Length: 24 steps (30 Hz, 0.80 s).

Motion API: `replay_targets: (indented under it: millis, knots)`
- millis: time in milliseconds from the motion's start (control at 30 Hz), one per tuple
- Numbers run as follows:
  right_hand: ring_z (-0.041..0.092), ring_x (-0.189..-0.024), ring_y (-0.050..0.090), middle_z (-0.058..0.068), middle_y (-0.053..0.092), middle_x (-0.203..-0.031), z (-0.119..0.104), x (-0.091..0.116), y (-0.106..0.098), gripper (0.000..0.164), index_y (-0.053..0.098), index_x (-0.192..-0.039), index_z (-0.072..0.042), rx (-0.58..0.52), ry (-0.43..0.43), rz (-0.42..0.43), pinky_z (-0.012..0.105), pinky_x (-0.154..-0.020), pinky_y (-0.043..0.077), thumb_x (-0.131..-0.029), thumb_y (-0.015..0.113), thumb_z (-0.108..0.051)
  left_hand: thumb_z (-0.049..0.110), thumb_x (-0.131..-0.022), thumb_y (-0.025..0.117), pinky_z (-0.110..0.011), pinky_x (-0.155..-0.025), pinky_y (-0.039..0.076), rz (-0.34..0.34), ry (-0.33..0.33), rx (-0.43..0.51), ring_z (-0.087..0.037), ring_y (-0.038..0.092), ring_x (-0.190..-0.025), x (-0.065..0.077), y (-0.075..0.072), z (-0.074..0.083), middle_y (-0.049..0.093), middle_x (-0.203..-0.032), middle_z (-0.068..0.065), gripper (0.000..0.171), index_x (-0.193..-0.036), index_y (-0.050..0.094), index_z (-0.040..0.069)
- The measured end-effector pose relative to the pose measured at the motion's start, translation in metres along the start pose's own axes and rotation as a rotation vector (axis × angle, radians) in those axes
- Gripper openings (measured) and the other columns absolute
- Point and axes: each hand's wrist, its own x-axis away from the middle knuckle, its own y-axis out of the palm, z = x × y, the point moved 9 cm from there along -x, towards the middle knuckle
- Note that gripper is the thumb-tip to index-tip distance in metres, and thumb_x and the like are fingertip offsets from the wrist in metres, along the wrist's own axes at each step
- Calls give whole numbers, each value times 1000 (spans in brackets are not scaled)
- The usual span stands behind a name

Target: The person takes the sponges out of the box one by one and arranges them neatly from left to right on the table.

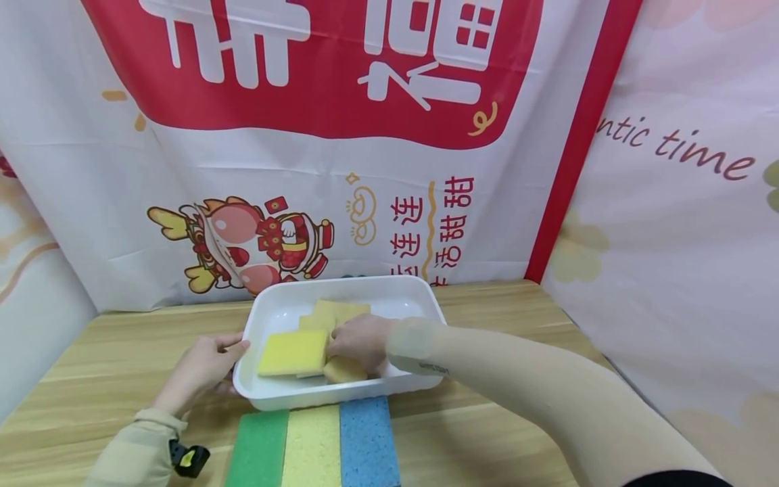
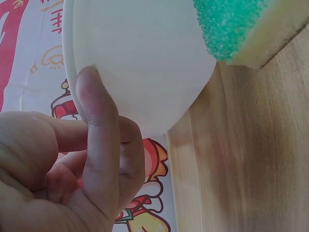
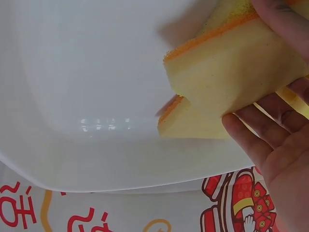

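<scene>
My left hand (image 1: 207, 365) grips the left end of the white tray (image 1: 292, 398). In the left wrist view its fingers (image 2: 99, 101) lie against the outer wall below the rim. My right hand (image 1: 359, 338) is inside the tray, holding a sponge (image 3: 217, 67) with a cream body and a thin orange layer. In the right wrist view the thumb is on one side of it and fingers are on the other. Another orange-edged sponge (image 3: 188, 121) lies close under it. A bright yellow sponge (image 1: 295, 352) sits left of the right hand, and a pale yellow one (image 1: 343, 310) lies behind.
A green sponge (image 1: 258, 446), a pale yellow sponge (image 1: 313, 446) and a blue sponge (image 1: 368, 439) lie side by side in front of the tray on the wooden table (image 1: 481, 439). A printed cloth (image 1: 499, 223) hangs right behind the tray.
</scene>
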Motion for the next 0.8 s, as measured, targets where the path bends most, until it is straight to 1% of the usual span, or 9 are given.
replay_targets:
  millis: [200,267,433,533,633,800]
  knots:
    - [10,-92,54,-7,60,-107,1,-3,2,71,62,-128,-31,13,-2,-11,27,-83,50,-66,90,-10,26,-103,53,-40,-58,59,-1,-10,10,-21,64,-62,0,0,-1,63,-83,-14,54,-141,43,-10]
    - [9,-91,54,-7,60,-105,0,-4,3,68,63,-125,-29,34,-9,-4,26,-81,50,-65,90,-12,26,-103,53,-40,-57,59,4,3,7,-22,64,-61,0,0,0,63,-84,-14,53,-141,43,-11]
    - [9,-84,53,-6,59,-98,0,-2,3,61,65,-115,-26,95,-14,17,25,-72,51,-61,91,-16,26,-103,54,-39,-55,58,10,22,-10,-22,63,-60,-1,-1,1,62,-88,-16,53,-139,45,-11]
    - [9,-82,53,-6,57,-97,2,0,4,58,64,-112,-25,92,-1,7,25,-70,51,-61,92,-18,27,-103,54,-40,-57,58,2,6,-2,-22,63,-62,-2,-1,-1,62,-88,-16,54,-140,44,-10]
    - [10,-82,52,-5,56,-96,5,2,5,53,63,-108,-24,72,10,-6,25,-69,49,-63,91,-20,27,-103,54,-41,-57,58,4,9,-4,-21,63,-62,-2,-1,-2,62,-89,-16,55,-141,44,-11]
    - [10,-79,51,-6,55,-94,12,5,4,50,63,-108,-21,63,34,-9,24,-66,47,-67,90,-27,28,-102,55,-42,-58,58,13,12,-13,-21,63,-61,-2,-1,-2,62,-89,-15,54,-140,45,-10]
